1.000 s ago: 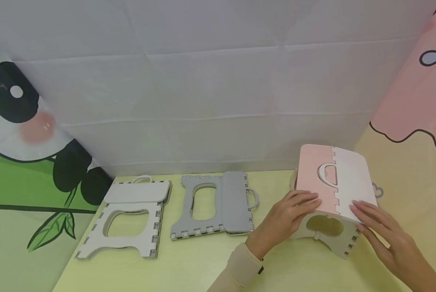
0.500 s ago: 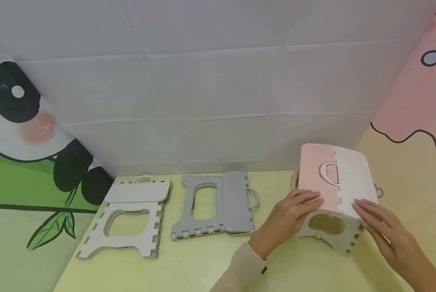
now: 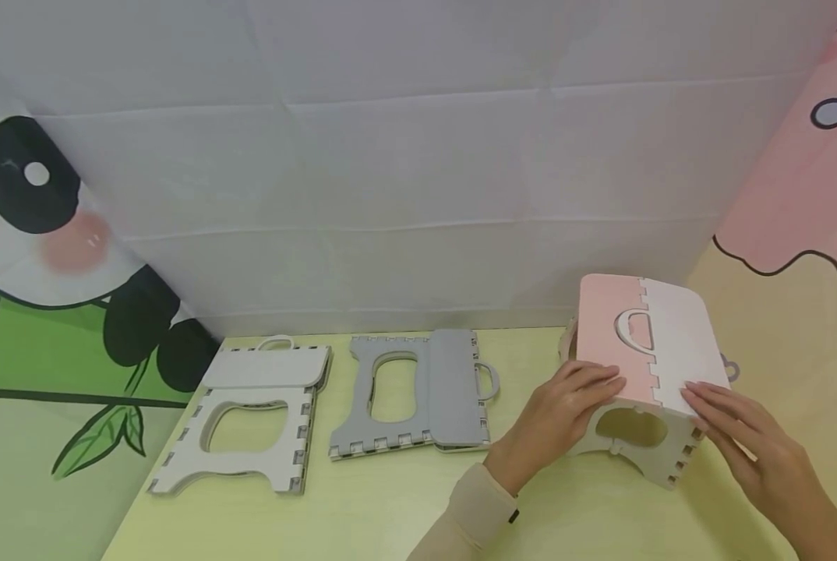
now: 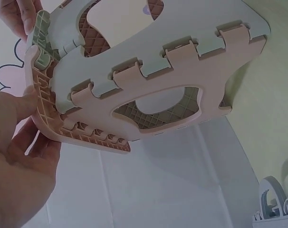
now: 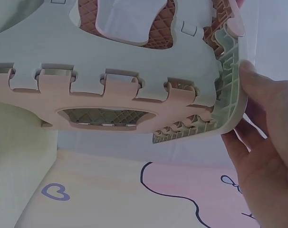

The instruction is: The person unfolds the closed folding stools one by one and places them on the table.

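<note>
A folding step stool stands opened out at the right of the head view, its top half pink and half white along a toothed seam. A loop handle lies at that seam. My left hand grips the pink half's near edge, fingers on top. On the white half's near corner, my right hand holds the edge. Both wrist views show a thumb at the ribbed rim and fingers over the outer face. Below the top, the front leg panel has an oval opening.
Two folded stools lie flat on the yellow-green table: a white one at the left and a grey one in the middle. A white cloth backdrop rises behind, with printed cloths at both sides.
The pink-and-white stool and both hands have shifted slightly to the right in the head view. Both hands keep their hold on its near edge. The folded stools stay where they were.
</note>
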{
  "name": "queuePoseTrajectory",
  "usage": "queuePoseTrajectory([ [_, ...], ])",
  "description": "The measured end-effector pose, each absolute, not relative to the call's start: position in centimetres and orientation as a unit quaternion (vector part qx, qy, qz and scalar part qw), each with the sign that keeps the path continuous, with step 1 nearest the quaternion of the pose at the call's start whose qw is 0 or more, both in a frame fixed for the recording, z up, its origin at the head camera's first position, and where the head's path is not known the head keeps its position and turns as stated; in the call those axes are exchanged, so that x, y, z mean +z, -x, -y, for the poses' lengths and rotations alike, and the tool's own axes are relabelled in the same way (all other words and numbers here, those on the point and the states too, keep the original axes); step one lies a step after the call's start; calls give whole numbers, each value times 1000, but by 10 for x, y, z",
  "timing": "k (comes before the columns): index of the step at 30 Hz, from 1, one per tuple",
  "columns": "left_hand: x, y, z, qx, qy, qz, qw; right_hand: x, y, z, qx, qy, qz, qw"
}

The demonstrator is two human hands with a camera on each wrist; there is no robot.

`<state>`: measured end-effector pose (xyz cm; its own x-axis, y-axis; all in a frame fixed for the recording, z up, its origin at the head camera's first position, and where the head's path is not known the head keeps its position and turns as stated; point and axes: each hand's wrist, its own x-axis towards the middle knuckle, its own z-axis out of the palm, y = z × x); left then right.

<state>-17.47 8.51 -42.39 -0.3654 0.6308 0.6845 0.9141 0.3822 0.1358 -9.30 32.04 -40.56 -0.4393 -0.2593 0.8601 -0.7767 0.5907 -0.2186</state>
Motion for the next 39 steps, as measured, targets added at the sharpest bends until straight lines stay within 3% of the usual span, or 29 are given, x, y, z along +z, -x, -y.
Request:
queuePoseTrajectory([
  [39, -420, 177, -96, -215, 489, 792, 295, -422, 100, -332, 299, -242, 831, 401],
])
